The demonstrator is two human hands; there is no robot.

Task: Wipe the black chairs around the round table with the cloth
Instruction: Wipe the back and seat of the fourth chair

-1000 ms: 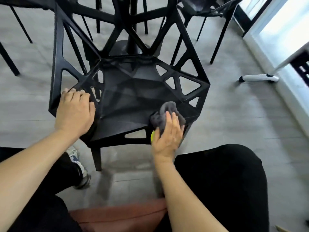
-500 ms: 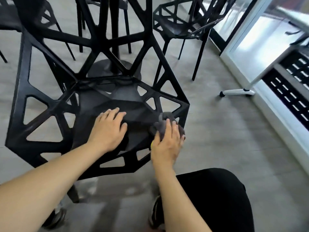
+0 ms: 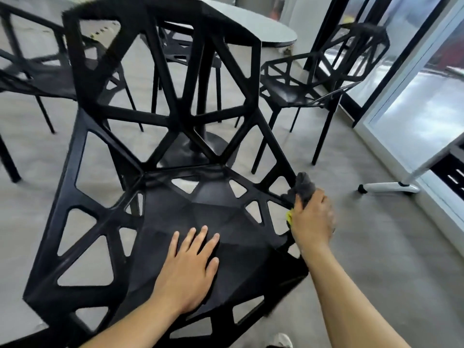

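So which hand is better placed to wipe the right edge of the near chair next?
The right hand. It already holds the cloth against that edge of the chair, while the left hand lies flat on the seat, holding nothing.

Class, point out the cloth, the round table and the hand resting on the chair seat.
cloth (image 3: 303, 188), head view, on its grey bunched top above the right hand.
round table (image 3: 266, 31), head view, on its bare grey top.
left hand (image 3: 188, 270), head view, on its back, flat on the seat.
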